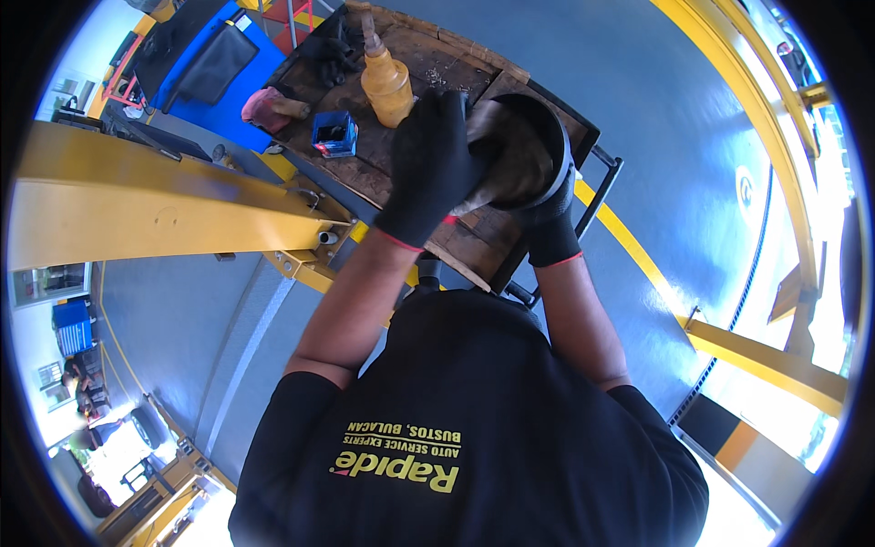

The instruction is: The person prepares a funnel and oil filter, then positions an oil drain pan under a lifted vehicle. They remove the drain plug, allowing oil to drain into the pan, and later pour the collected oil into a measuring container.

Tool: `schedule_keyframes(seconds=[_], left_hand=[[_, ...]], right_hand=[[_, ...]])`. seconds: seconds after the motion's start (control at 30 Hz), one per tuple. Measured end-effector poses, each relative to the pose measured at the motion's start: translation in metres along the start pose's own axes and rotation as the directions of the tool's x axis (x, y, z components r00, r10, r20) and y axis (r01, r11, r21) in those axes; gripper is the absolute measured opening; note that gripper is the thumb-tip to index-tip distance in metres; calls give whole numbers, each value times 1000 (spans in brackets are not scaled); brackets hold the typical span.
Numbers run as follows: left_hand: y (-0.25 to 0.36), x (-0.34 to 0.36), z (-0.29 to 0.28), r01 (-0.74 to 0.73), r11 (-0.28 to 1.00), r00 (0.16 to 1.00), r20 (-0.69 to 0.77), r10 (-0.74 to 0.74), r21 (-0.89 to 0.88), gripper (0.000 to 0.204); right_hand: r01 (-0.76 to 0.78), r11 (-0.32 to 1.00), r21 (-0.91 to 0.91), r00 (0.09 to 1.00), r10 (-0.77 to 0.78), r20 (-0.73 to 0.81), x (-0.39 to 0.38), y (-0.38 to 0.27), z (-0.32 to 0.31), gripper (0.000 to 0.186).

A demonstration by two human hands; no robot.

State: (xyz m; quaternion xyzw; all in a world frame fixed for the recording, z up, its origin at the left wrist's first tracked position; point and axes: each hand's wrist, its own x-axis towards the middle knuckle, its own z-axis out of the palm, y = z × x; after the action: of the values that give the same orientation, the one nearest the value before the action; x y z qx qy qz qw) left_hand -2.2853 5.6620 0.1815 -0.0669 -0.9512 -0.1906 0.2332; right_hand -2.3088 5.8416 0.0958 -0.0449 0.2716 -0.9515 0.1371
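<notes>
My left hand [428,164], in a black glove with a red cuff edge, is closed and bent over the open side of a round, dark, drum-shaped metal part that looks like a brake drum [559,137]. A grimy grey-brown cloth [480,193] shows beside its fingers and reaches into the drum; motion smears it. My right hand [552,219], gloved alike, grips the drum's outer side from the right and below, its fingers mostly hidden. The drum is tilted above the wooden top of a cart [369,178]. Left of my left hand stands a yellow squeeze bottle [387,88].
On the cart lie a small blue box [334,135], a reddish rag [266,109] and a black bundle, perhaps gloves [330,56]. The cart's black handle [609,187] juts out at right. A thick yellow lift arm [173,210] comes in from the left; yellow posts [766,100] rise at right.
</notes>
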Motion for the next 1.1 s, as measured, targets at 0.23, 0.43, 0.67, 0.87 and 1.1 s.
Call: schedule_keyframes(seconds=[0.23,0.43,0.67,0.87,1.1], left_hand=[[-8,-23,26,-552,796,821,5,571,-249,44],[-19,-27,33,-626,780,780,17,625,13,50],[-50,-43,11,-723,690,687,128,716,23,29],[-70,-8,-48,-225,973,974,-37,223,-48,24],[21,-35,51,-514,857,845,-144,514,43,31]], right_hand=[[-37,961,-274,976,-24,-218,1,0,-9,63],[-183,966,184,894,241,-377,-1,-4,-18,55],[-148,961,235,960,197,-199,-15,-14,-41,54],[81,996,41,975,-71,-212,-16,-44,-50,42],[116,900,-419,993,-97,68,-6,-14,-29,50]])
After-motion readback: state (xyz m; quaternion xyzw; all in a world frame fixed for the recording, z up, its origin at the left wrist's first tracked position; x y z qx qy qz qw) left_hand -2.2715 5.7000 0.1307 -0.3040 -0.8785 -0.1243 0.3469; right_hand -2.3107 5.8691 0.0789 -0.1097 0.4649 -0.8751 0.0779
